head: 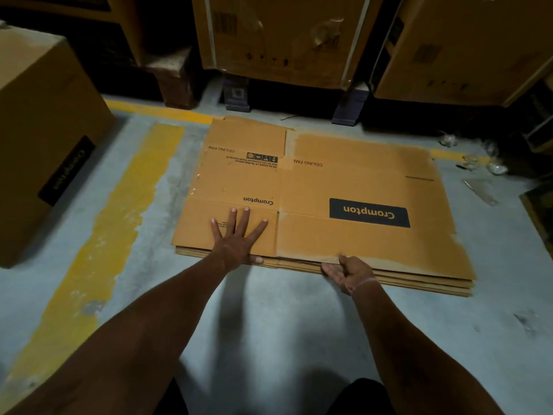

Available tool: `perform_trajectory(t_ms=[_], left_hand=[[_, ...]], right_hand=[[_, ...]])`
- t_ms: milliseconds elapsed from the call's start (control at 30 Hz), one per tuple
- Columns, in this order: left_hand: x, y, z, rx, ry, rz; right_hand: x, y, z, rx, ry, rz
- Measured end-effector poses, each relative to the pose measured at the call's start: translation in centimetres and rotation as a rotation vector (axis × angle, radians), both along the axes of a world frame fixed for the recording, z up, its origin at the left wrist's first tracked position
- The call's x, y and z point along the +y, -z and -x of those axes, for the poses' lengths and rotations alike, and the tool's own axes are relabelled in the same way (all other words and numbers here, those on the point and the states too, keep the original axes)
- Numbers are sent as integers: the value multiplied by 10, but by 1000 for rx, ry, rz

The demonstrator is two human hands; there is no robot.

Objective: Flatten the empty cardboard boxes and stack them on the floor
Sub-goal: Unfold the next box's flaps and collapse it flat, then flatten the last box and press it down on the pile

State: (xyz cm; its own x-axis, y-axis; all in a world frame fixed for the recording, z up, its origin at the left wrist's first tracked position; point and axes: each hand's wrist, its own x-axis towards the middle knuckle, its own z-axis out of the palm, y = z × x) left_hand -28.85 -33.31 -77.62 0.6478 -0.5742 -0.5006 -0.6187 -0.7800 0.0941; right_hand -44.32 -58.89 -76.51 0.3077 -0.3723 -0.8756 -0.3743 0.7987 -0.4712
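A flattened brown Crompton cardboard box (353, 181) lies on top of a low stack of flattened boxes (419, 284) on the grey floor. My left hand (236, 238) presses flat on the top sheet's near-left flap, fingers spread wide. At the near edge of the stack, right of centre, my right hand (347, 272) has its palm turned up and its thumb on the top sheet. Its fingers reach under the edge and are partly hidden.
An upright Crompton box (39, 139) stands at the left. Large cartons (281, 37) on dark supports line the back wall. Yellow floor stripes (119, 223) run left of the stack. Plastic scraps (481, 163) lie at the right.
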Motion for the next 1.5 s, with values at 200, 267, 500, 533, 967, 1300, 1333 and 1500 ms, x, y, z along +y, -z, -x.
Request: perform_trajectory(t_ms=[200, 267, 500, 533, 967, 1300, 1333, 1500], left_hand=[[10, -17, -15, 107, 101, 18], [19, -28, -17, 80, 125, 78], [100, -63, -14, -243, 90, 229], [116, -71, -16, -286, 72, 273], [388, -169, -114, -660, -346, 333], [498, -166, -160, -457, -890, 112], [496, -160, -159, -464, -859, 42], [470, -152, -147, -518, -689, 4]], right_hand=[[21, -7, 8, 567, -680, 817], [39, -22, 1, 522, -813, 1067], [122, -73, -61, 131, -1345, 1519], [138, -80, -70, 87, -1374, 1529], [434, -174, -213, -509, -1545, 1565], [553, -180, -264, -693, -1706, 1602], [556, -176, -264, -696, -1715, 1586], [561, -165, -254, -655, -1692, 1347]])
